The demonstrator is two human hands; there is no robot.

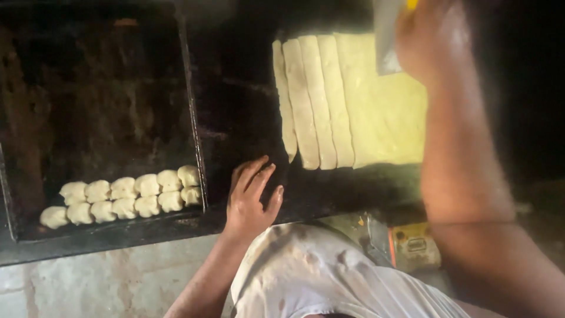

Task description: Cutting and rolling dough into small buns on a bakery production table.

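Our left hand (252, 197) rests flat and open on the dark tabletop (235, 112), fingers spread, near its front edge and just short of the dough sheet (382, 112). Our right hand (426, 41) is raised over the sheet's far right corner, closed around a pale flat blade (385, 35) — probably a scraper, though blur hides its edge. Four long strips (309, 100) are already cut along the sheet's left side and lie side by side, touching; the wider right part is uncut. On the black tray (194, 118) at the left, two rows of shaped dough pieces (126, 197) fill only the front edge — most of the tray is bare.
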